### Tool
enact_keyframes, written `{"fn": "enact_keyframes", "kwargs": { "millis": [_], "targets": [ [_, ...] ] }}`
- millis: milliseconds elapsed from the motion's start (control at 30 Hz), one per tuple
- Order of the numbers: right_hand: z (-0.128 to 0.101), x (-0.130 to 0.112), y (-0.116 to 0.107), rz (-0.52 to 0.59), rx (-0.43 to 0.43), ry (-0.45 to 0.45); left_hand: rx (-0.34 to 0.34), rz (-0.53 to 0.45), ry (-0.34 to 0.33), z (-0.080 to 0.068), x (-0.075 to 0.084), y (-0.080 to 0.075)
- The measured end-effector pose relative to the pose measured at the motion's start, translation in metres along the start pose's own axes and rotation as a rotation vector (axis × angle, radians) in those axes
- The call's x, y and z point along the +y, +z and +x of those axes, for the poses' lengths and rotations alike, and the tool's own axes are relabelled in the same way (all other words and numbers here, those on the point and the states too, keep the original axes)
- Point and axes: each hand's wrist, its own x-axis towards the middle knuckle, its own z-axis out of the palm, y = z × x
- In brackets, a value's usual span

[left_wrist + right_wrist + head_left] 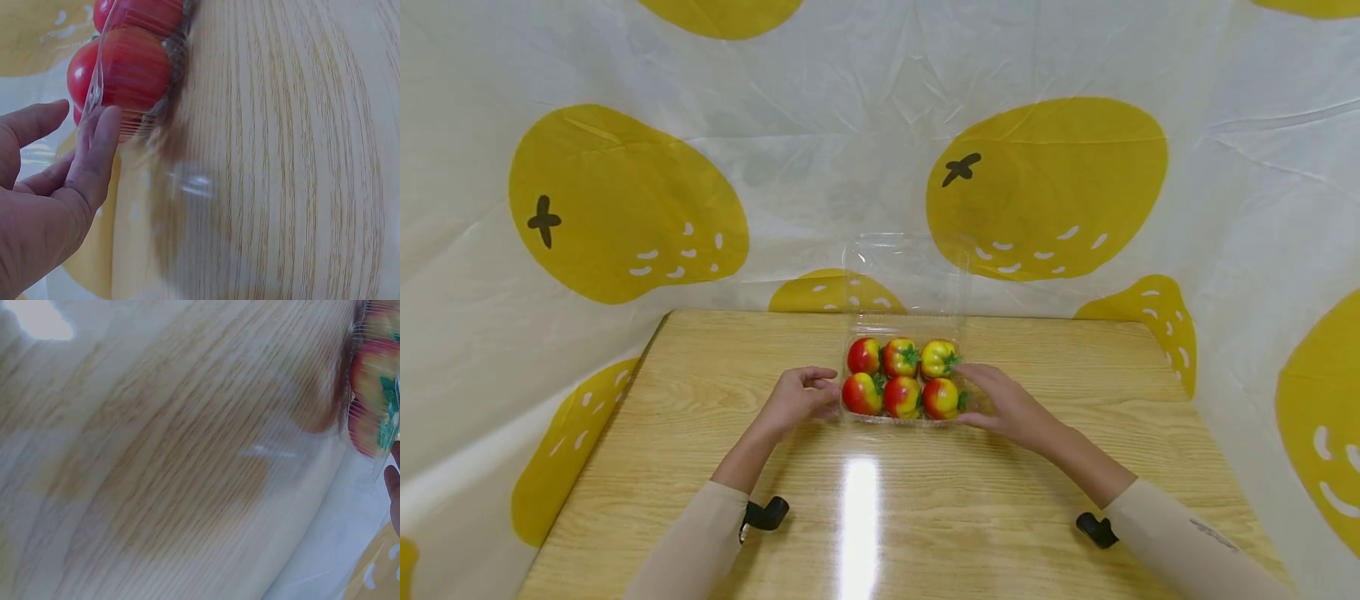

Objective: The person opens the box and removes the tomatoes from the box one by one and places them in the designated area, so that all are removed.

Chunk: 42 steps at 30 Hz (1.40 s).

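Observation:
A clear plastic clamshell box (pixel 904 420) sits on the table with its lid (pixel 906 275) raised at the back. Several red-and-yellow toy tomatoes (pixel 901 397) with green leafy tops fill it in two rows. My left hand (pixel 801 398) is at the box's left side; up close, its extended fingers (pixel 100 156) touch the clear rim beside a red tomato (pixel 134 67). At the right side is my right hand (pixel 1007 406), thumb and fingers spread along the box edge. Only its fingertips (pixel 392 481) show in the right wrist view, near the box.
The wood-grain table (pixel 700 350) ends just behind the box. A white cloth (pixel 850 150) printed with big yellow fruit hangs at the back and sides. Light glares off the table (pixel 860 525) in front of the box. Each wrist carries a black camera mount (pixel 767 513).

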Motion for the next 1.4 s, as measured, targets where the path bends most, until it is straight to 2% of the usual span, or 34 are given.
{"fn": "enact_keyframes", "kwargs": {
  "millis": [233, 500, 900, 1167, 1400],
  "targets": [
    [0.011, -0.002, 0.005, -0.053, 0.009, -0.059, -0.01, -0.001, -0.002, 0.002, -0.003, 0.001],
    [0.019, -0.002, 0.007, -0.081, -0.047, -0.068, -0.023, 0.009, 0.009, 0.004, -0.005, 0.002],
    [0.025, -0.002, 0.005, -0.114, -0.067, -0.143, 0.006, -0.003, -0.01, 0.003, -0.001, 0.003],
    [0.026, -0.007, 0.003, -0.128, -0.085, -0.126, 0.005, -0.008, -0.012, 0.005, -0.003, 0.003],
    [0.028, -0.008, 0.003, -0.1, -0.124, -0.069, -0.002, -0.012, -0.004, 0.005, -0.004, 0.003]
  ]
}}
